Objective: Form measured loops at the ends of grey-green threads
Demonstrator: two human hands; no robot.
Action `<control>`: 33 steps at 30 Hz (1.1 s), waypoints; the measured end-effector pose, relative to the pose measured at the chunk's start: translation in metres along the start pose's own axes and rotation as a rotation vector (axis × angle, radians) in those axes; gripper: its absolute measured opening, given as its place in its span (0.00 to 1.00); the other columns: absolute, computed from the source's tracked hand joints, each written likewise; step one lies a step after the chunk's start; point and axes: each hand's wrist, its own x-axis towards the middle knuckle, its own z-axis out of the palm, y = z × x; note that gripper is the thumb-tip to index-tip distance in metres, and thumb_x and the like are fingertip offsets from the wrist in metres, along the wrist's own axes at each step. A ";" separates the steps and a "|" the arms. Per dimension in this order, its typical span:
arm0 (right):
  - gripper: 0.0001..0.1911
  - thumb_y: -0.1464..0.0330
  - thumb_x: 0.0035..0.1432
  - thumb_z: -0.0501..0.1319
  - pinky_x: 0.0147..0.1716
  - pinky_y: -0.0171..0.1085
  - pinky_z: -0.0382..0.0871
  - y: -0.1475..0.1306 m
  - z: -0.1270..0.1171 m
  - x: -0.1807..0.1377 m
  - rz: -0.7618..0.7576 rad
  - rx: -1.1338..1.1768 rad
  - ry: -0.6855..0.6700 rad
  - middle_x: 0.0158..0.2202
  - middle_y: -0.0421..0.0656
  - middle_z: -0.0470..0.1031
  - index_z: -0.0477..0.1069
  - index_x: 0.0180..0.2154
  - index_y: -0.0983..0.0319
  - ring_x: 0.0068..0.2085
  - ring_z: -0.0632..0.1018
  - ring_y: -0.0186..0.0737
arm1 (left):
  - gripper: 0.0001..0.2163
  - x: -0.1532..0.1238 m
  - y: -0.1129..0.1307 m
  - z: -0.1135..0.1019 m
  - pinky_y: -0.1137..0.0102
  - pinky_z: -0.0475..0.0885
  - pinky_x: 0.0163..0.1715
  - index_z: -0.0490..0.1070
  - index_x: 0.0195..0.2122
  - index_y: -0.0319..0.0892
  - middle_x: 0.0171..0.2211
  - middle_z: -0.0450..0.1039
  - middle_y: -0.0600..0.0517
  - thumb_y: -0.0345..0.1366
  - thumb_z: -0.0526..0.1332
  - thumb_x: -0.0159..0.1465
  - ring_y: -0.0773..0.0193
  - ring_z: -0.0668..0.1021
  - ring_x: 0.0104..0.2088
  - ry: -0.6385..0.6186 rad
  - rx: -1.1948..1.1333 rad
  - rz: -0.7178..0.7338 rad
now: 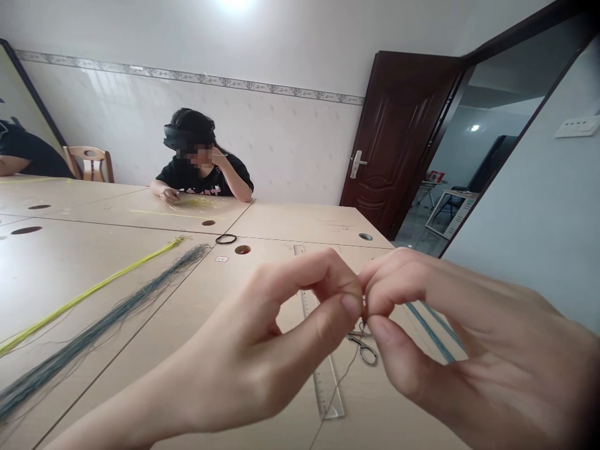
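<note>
By the right hand (473, 350) and left hand (281, 350), a thin thread (339, 381) was pinched, seemingly being worked; steadiness seemed needed next.

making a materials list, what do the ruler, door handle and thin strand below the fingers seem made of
Ruler: probably clear, smooth plastic; the tabletop shows through. Door handle: likely silvery metal, judging by its bright sheen. Thin strand: dull, greyish; its slack curve suggests thread or cord, but the fibre is unclear.
</note>
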 end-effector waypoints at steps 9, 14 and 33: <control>0.05 0.73 0.54 0.56 0.30 0.32 0.67 -0.002 0.003 0.000 -0.140 -0.103 0.060 0.28 0.34 0.72 0.65 0.27 0.58 0.28 0.72 0.30 | 0.09 0.000 -0.004 0.001 0.79 0.65 0.24 0.64 0.28 0.41 0.25 0.65 0.58 0.31 0.51 0.66 0.73 0.68 0.26 0.012 -0.003 -0.053; 0.05 0.71 0.57 0.54 0.34 0.35 0.67 0.004 0.006 0.000 -0.259 -0.210 0.109 0.30 0.37 0.72 0.65 0.29 0.58 0.34 0.73 0.34 | 0.09 0.003 -0.003 0.001 0.80 0.65 0.27 0.65 0.28 0.40 0.24 0.65 0.58 0.31 0.51 0.66 0.74 0.69 0.26 0.029 0.018 -0.048; 0.09 0.73 0.56 0.57 0.35 0.37 0.64 0.009 0.005 -0.001 -0.249 -0.317 0.136 0.30 0.39 0.70 0.59 0.26 0.59 0.33 0.72 0.37 | 0.07 0.000 -0.011 0.009 0.78 0.69 0.32 0.72 0.33 0.44 0.30 0.75 0.57 0.35 0.55 0.65 0.70 0.75 0.32 0.082 -0.094 -0.181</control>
